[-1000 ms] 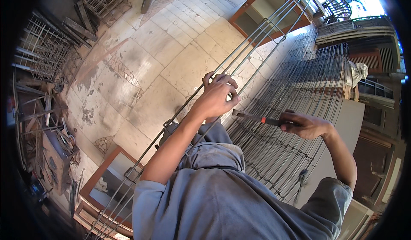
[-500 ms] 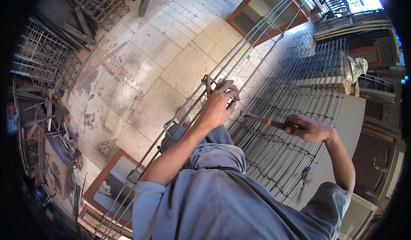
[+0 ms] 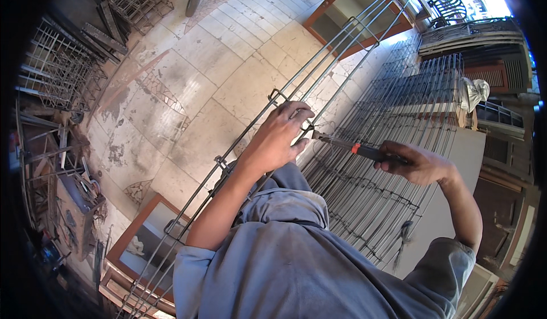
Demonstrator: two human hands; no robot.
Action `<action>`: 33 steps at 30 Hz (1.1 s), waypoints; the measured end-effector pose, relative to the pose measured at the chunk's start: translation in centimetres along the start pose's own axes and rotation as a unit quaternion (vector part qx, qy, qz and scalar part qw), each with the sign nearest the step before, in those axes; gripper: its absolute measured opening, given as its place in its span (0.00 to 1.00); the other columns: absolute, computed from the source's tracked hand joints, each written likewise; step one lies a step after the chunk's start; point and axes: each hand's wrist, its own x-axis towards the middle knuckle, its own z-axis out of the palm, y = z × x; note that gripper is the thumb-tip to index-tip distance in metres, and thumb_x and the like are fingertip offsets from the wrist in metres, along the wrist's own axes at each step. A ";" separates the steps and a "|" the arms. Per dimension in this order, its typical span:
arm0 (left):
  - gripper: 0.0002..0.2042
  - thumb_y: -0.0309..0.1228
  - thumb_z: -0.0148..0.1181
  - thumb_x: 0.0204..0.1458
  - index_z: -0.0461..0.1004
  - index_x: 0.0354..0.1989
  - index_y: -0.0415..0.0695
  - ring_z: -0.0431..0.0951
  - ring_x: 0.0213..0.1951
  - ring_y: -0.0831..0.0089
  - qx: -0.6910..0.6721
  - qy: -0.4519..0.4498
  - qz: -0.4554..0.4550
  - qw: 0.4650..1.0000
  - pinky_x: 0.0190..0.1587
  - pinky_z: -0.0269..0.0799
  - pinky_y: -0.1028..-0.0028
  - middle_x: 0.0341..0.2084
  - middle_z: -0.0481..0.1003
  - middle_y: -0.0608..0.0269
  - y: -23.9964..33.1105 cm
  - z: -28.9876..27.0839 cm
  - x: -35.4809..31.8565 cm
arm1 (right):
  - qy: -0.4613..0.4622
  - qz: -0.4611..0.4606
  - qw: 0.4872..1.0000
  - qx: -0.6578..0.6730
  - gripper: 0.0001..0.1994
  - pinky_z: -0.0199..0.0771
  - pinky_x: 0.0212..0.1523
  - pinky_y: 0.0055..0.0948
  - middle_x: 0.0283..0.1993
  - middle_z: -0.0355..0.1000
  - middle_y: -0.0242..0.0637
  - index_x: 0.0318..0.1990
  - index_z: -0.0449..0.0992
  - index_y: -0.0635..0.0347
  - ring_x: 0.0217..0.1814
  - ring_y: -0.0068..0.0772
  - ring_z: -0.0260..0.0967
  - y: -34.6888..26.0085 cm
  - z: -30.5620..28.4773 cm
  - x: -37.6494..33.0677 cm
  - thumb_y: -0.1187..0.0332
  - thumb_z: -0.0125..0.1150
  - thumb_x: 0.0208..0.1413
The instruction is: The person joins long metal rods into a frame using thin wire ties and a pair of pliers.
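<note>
As before, left hand on rebar cage.

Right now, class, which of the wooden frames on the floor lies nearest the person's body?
The brown wooden frame at lower left, beside the left elbow; the other wooden frame lies far off beyond the rebar cage.

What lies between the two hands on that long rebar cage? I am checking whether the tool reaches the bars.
The head view shows a slim tool held by the right hand, its tip meeting the bars by the left hand.
</note>
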 end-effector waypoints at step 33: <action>0.16 0.20 0.58 0.52 0.82 0.48 0.48 0.81 0.41 0.57 -0.097 0.021 -0.011 0.995 0.46 0.75 0.61 0.39 0.81 0.52 -1.7 0.7 2.2 | -0.144 0.084 0.955 -0.243 0.18 0.67 0.43 0.38 0.34 0.73 0.38 0.46 0.78 0.58 0.38 0.34 0.69 -6.6 -10.2 7.4 0.54 0.60 0.57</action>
